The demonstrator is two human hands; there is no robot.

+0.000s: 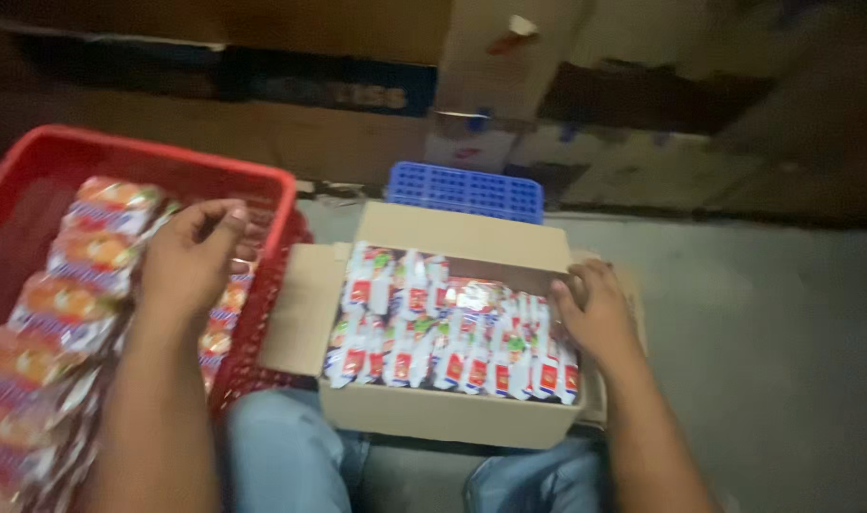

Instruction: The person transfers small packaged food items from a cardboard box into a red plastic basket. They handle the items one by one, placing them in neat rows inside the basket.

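Observation:
My left hand hovers over the red plastic crate, fingers curled and apart, holding nothing. The crate holds rows of orange-and-white snack packets. My right hand rests on the right end of the packets standing packed in an open cardboard box between my knees; the fingers press on the white-and-red packets near the box's right wall.
A blue perforated plastic crate lies behind the box. Stacked cardboard cartons line the back. Grey floor spreads to the right. My knees in blue jeans are under the box's front.

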